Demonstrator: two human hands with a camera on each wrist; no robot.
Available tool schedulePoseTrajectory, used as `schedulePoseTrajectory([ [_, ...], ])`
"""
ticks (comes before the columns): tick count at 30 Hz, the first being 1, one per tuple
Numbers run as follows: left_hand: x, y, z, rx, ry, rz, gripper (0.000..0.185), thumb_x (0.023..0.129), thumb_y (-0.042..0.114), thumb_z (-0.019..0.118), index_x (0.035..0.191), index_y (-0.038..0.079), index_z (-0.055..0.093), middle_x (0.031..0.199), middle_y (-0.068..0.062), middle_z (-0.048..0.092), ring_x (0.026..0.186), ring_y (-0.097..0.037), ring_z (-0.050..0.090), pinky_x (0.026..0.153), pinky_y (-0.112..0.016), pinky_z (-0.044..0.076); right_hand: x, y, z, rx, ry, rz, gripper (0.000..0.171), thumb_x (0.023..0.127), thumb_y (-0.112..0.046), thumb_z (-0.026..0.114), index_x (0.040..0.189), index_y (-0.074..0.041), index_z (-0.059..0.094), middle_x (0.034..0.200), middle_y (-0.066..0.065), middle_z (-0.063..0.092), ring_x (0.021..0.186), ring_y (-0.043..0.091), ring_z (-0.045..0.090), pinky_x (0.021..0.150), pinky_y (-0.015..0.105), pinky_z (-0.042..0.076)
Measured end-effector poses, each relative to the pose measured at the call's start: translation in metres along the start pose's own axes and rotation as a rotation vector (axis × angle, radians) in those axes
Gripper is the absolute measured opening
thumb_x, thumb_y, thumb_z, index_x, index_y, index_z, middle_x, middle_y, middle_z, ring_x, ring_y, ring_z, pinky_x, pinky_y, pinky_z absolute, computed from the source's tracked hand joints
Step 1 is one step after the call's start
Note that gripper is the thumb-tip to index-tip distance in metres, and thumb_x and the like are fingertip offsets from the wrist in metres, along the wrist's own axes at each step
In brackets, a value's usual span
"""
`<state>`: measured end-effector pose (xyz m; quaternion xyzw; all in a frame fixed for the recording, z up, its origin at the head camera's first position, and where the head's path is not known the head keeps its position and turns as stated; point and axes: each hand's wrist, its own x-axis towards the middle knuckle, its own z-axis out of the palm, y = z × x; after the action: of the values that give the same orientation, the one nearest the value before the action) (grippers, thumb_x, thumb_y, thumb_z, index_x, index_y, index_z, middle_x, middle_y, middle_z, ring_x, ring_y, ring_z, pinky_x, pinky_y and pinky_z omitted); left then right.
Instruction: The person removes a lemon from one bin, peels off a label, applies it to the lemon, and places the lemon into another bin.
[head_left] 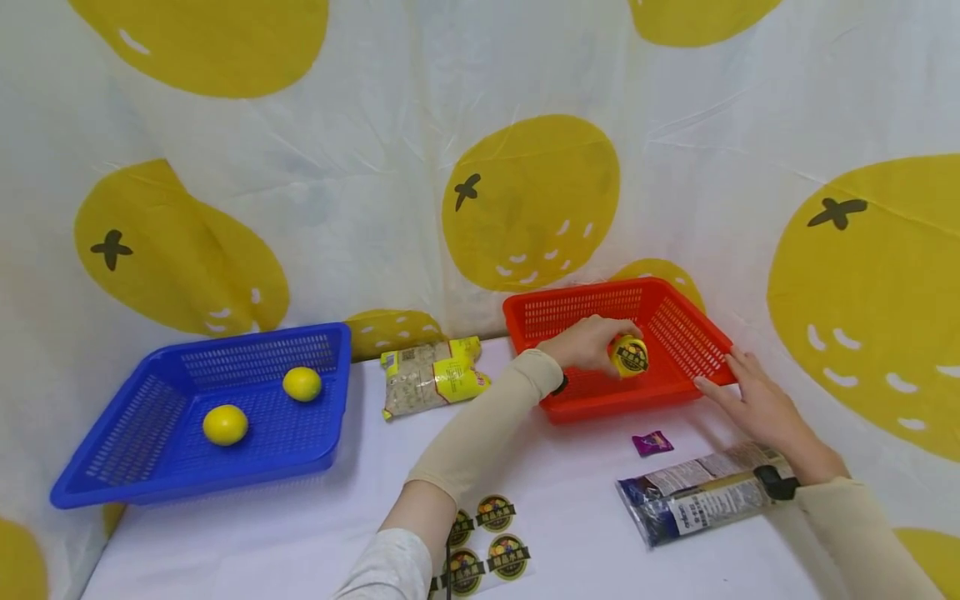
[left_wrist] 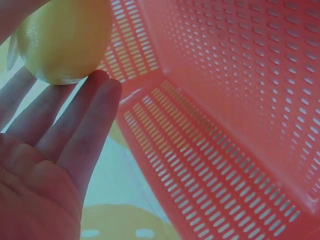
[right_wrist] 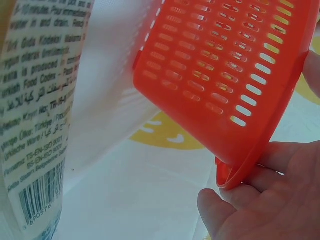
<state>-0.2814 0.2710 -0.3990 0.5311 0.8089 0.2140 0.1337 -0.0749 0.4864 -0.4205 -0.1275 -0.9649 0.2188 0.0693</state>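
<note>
My left hand reaches into the red basket and holds a lemon with a round black-and-gold sticker on it. From the left wrist view, the lemon sits between thumb and fingertips, above the basket's slotted wall. At the basket's right rim is my right hand, its fingers spread and touching the edge. The right wrist view has those fingers against the rim's corner, some tips hidden behind it. Two lemons, one near and one far, lie in the blue basket.
Between the baskets lies a yellow-and-clear food bag. A small purple packet is in front of the red basket. A dark, clear-windowed package lies under my right forearm. Round stickers on a sheet lie at the front.
</note>
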Motion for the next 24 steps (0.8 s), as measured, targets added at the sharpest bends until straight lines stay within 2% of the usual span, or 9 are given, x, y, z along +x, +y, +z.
schedulePoseTrajectory([
  [3, 0.0004, 0.0000, -0.0007, 0.002, 0.008, 0.000, 0.067, 0.079, 0.027, 0.090, 0.136, 0.035, 0.057, 0.125, 0.015, 0.063, 0.116, -0.006, 0.054, 0.101, -0.019, 0.049, 0.0008, -0.0008, -0.0006, -0.004, -0.001, 0.006, 0.094, 0.103, -0.055, 0.050, 0.158, 0.011, 0.014, 0.164, 0.037, 0.008, 0.153, 0.057, 0.001, 0.106, 0.084, 0.019],
  [8, -0.0001, -0.0007, 0.0006, 0.006, -0.015, -0.017, 0.066, 0.078, 0.027, 0.091, 0.135, 0.034, 0.057, 0.125, 0.015, 0.063, 0.113, -0.006, 0.055, 0.099, -0.019, 0.050, 0.0009, -0.0013, 0.0007, -0.002, 0.003, 0.011, 0.093, 0.103, -0.054, 0.051, 0.158, 0.011, 0.014, 0.164, 0.037, 0.008, 0.152, 0.058, 0.001, 0.105, 0.085, 0.020],
  [18, -0.0026, -0.0001, 0.0040, 0.109, -0.101, -0.056, 0.063, 0.079, 0.031, 0.090, 0.133, 0.032, 0.057, 0.131, 0.013, 0.064, 0.116, -0.006, 0.055, 0.106, -0.021, 0.047, -0.0023, -0.0002, 0.0038, 0.007, 0.006, 0.008, 0.093, 0.103, -0.053, 0.052, 0.157, 0.013, 0.015, 0.164, 0.038, 0.008, 0.152, 0.058, 0.002, 0.105, 0.084, 0.021],
  [24, -0.0041, 0.0002, 0.0044, 0.109, -0.138, -0.086, 0.063, 0.080, 0.029, 0.089, 0.135, 0.033, 0.058, 0.135, 0.014, 0.062, 0.120, -0.007, 0.054, 0.109, -0.025, 0.047, -0.0039, 0.0000, 0.0049, 0.009, 0.011, 0.010, 0.093, 0.102, -0.053, 0.052, 0.158, 0.011, 0.014, 0.165, 0.037, 0.007, 0.152, 0.058, 0.002, 0.104, 0.085, 0.021],
])
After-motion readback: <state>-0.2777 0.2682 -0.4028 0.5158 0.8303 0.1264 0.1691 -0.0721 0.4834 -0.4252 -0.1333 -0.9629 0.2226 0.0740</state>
